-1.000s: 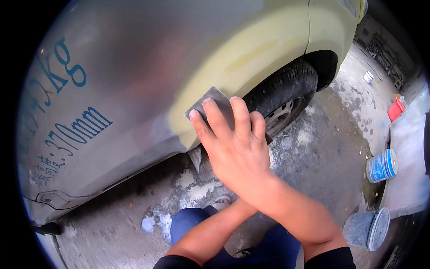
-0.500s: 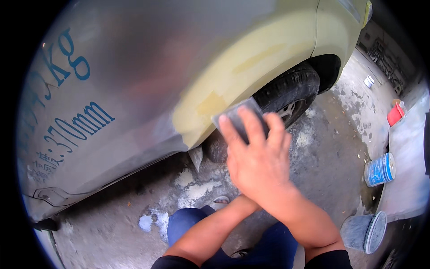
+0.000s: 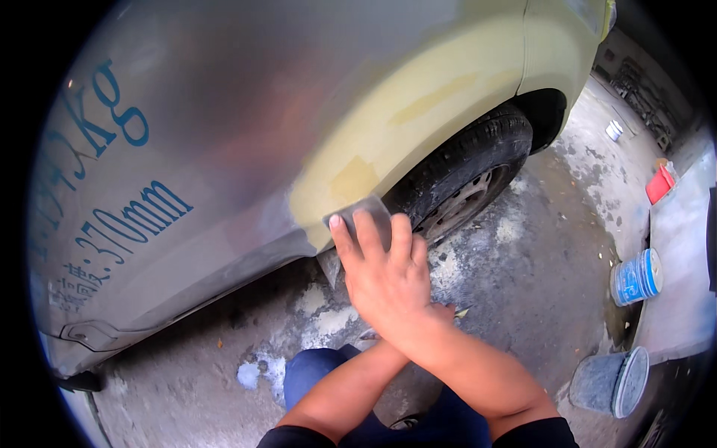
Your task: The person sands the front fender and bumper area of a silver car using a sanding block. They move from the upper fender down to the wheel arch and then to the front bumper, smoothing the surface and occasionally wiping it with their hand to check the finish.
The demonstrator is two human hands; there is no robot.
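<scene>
My right hand is closed on a grey sanding block, fingers spread over its flat back. The block rests against the lower edge of the yellowish filler patch on the silver vehicle's body panel, just left of the wheel arch. Beneath my right wrist my left forearm crosses over, and only a small part of my left hand shows past it. Its fingers are mostly hidden, so its grip cannot be made out. The black tyre sits right behind the block.
On the right stand a blue-and-white bucket and a grey bucket. Farther back lie a red object and a small white container. The concrete floor carries white powder stains and damp patches. My blue-trousered knee is below.
My right hand has slid the sanding block down and left along the panel's lower edge, uncovering more of the wheel. A bit of my left hand now shows beyond the right wrist.
</scene>
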